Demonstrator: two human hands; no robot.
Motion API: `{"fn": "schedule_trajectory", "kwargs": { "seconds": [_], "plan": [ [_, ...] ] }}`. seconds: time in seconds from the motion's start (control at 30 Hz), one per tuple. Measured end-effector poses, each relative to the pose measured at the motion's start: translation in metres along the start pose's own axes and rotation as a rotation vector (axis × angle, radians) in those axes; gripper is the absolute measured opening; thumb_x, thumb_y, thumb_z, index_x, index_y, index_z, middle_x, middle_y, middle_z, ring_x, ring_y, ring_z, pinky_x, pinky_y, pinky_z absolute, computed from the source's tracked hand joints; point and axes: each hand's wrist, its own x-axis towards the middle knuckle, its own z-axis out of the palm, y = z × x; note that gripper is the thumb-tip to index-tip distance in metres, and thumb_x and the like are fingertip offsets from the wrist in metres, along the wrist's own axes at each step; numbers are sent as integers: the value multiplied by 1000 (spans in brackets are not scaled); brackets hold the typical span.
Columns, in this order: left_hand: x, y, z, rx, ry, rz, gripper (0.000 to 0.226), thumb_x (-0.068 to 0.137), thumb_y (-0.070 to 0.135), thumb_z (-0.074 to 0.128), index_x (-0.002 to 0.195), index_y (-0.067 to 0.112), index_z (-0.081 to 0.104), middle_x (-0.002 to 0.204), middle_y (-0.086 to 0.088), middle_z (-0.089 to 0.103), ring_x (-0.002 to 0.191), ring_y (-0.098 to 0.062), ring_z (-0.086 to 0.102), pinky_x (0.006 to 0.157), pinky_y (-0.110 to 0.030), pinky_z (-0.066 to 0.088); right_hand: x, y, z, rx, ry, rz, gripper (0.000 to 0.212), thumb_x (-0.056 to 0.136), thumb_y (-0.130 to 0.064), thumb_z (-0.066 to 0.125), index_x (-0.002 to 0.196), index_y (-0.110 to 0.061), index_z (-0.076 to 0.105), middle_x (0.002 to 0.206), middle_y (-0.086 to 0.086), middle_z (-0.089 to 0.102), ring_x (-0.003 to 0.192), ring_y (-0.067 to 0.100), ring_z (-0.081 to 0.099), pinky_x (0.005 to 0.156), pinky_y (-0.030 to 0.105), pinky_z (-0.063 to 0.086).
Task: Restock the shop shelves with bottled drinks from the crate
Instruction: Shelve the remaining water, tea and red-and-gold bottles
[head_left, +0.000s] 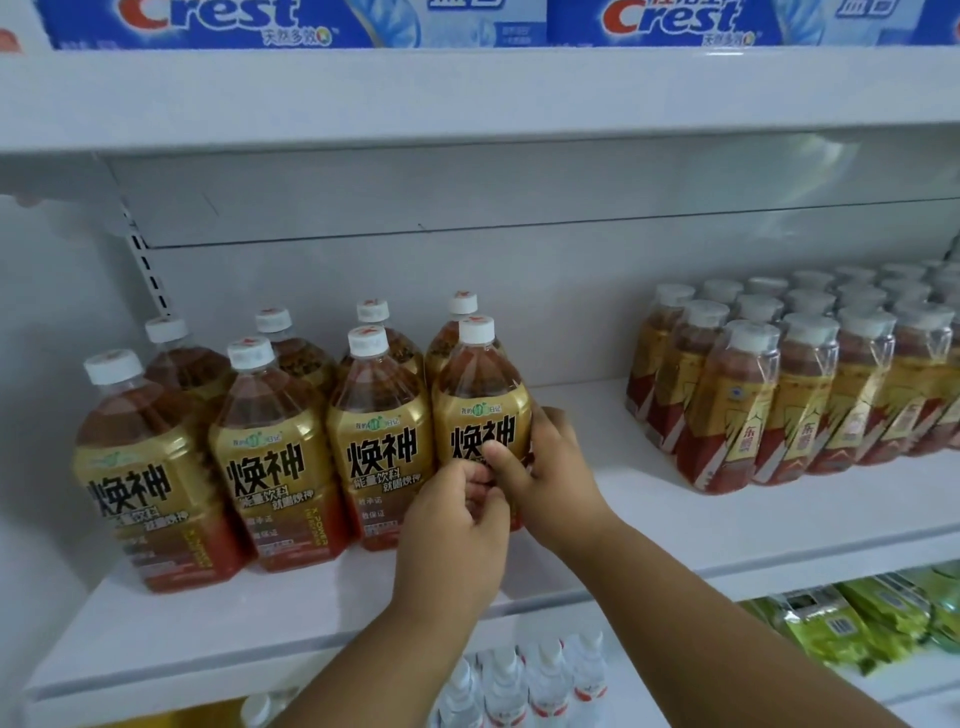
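Gold-labelled bottle (480, 410) upright on shelf (649, 499), gripped by both hands.

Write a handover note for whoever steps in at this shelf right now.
Left hand: fingers curled on the lower front of the rightmost gold-label bottle.
Right hand: grips the same bottle's right side, thumb across the label.
Done: eight such bottles stand on the middle shelf in two rows, this one at the front right end.
Left: face its label forward, let go, fetch more. The crate is out of view. Wrapped bottle packs sit further right.
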Motion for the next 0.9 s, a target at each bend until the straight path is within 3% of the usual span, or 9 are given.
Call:
{"fn": "schedule_trajectory", "kwargs": {
  "seconds": [0.07,0.2,0.3,0.43,0.53,0.63,0.77,0.9],
  "plan": [
    [-1,-1,0,-2,2,0,25,93,19,66,82,40,58,79,21,67,81,11,62,65,-6,49,-1,0,1,-14,-13,6,53,93,-42,62,140,-24,47,120,-8,44,102,-6,47,89,14,40],
    [0,3,0,-26,-9,-11,27,93,17,65,81,40,57,84,34,65,80,15,62,64,-3,46,3,-2,-2,-33,-28,38,50,93,-45,62,136,-24,49,119,-9,45,97,0,51,88,21,43],
    [-1,3,2,-35,5,-29,25,94,19,65,82,39,58,77,20,69,80,15,62,62,-5,49,2,-3,-3,-24,-32,41,45,92,-45,63,131,-25,52,116,-8,46,94,-4,51,85,18,41],
    [-1,0,4,-56,15,-53,17,95,21,65,86,36,61,80,14,71,76,8,66,65,-16,57,-1,-10,-4,-44,-31,59,48,92,-48,62,134,-27,51,116,-10,46,91,-7,49,74,6,36],
    [-4,9,6,-95,33,-52,17,96,22,64,88,37,61,81,17,71,78,10,66,61,-10,54,-11,-14,-11,-34,-38,74,43,95,-49,59,131,-26,53,119,-6,50,96,2,55,86,21,49],
    [-7,27,7,-153,43,-18,20,98,21,61,91,40,61,91,34,66,82,12,64,57,-8,50,-25,-22,-26,-42,-19,72,57,97,-50,55,145,-19,47,132,-3,50,115,12,56,101,35,51],
    [-19,54,17,-204,43,51,17,99,24,61,97,41,61,93,28,67,86,5,65,74,-27,56,-51,-31,-69,-43,99,36,54,99,-43,56,147,-18,47,130,-7,51,109,-1,55,95,25,52],
    [-57,98,46,-309,-37,150,26,96,22,55,99,47,59,94,24,69,93,1,68,76,-20,50,-106,-26,-136,-48,243,36,34,98,-33,61,131,-25,59,118,-14,57,100,-8,56,80,11,48]
  ]
}}
